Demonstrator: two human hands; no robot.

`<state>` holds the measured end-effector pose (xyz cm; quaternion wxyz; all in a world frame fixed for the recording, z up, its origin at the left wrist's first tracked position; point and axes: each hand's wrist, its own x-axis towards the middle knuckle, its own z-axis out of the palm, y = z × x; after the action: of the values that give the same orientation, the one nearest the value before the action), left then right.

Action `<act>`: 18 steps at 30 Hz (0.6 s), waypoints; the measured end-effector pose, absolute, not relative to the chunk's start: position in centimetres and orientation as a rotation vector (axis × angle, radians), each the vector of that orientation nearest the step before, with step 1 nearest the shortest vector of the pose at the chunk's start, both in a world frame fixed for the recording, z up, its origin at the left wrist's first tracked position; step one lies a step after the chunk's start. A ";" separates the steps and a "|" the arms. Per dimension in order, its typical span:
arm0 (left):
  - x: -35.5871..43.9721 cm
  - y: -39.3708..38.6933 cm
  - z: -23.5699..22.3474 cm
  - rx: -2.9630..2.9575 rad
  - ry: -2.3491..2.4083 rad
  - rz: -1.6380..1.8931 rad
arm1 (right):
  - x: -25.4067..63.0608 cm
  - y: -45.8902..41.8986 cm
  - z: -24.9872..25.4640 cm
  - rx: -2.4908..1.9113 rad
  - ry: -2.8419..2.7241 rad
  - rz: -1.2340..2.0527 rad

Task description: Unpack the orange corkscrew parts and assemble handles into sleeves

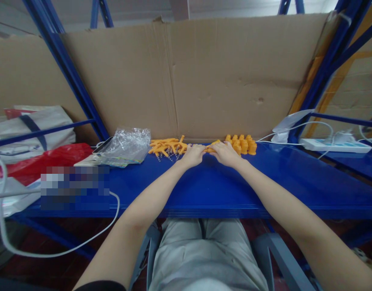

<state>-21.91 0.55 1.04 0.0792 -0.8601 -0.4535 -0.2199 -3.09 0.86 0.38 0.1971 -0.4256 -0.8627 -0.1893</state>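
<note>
My left hand [192, 156] and my right hand [225, 154] meet at the back middle of the blue shelf top, fingers closed. Both grip a small orange plastic piece [209, 149] between them, mostly hidden by the fingers, so its exact shape cannot be made out. Just left of my left hand lies a pile of corkscrews [167, 145] with orange handles and spiral metal ends. Close to the right hand, several orange plastic pieces [248, 144] stand upright in rows, looking like stubby stepped caps.
Left of the corkscrews lies a clear plastic bag [128, 145]. Beyond it are a red bag [52, 161] and a white cable [67, 252]. A white power strip [337, 145] lies at the right. A cardboard sheet [219, 76] backs the blue shelf [210, 190].
</note>
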 end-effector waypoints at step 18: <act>-21.4 0.4 1.3 -2.625 -1.444 -0.657 | -3.4 0.0 1.0 -1.231 -2.412 -0.521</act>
<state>-21.38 0.41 1.31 0.0373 -0.8553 -0.4704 -0.2140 -3.42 0.04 1.05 0.1909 -0.4383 -0.8586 -0.1853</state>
